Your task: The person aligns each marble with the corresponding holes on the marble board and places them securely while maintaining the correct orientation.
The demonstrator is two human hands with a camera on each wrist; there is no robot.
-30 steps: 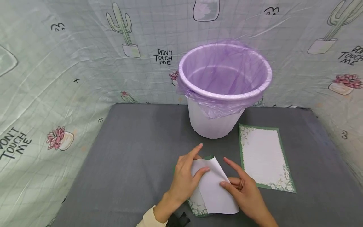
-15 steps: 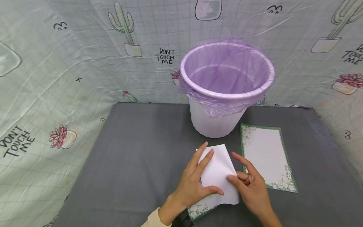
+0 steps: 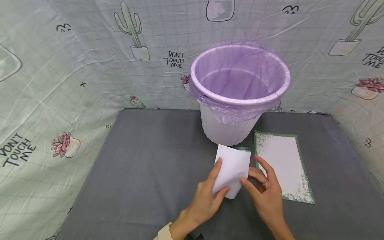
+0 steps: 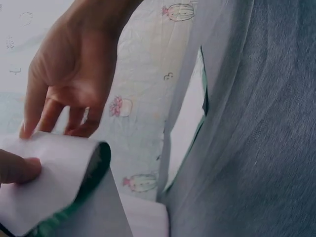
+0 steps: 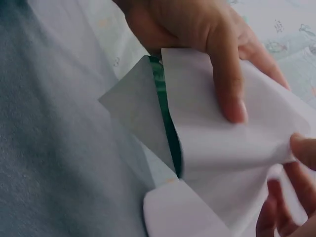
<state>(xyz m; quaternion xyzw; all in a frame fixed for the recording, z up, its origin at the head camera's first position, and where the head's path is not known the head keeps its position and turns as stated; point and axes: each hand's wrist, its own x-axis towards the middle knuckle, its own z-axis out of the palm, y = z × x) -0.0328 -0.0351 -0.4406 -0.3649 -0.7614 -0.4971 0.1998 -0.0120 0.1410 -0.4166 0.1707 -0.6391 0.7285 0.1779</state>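
A folded sheet of stationery paper (image 3: 233, 166) is off the table in front of the bin, its plain white back outward. A strip of its green border shows at the fold in the left wrist view. My left hand (image 3: 205, 196) grips the sheet from the left, thumb on the near face. At the sheet's right edge, my right hand (image 3: 265, 196) pinches the paper between thumb and fingers, with its index finger raised. The right wrist view has the folded paper (image 5: 217, 143) with my left hand (image 5: 197, 29) across its top.
Behind the hands stands a white bin (image 3: 229, 131) lined with a purple bag (image 3: 240, 110). To its right, a second sheet of stationery (image 3: 280, 163) with a green floral border lies flat on the grey tabletop (image 3: 144, 166). Cactus-printed cloth (image 3: 99, 60) hangs around.
The paper has come up off the table and moved away from me, folded smaller. My left hand has shifted its hold along it, and the right hand has kept to its right edge.
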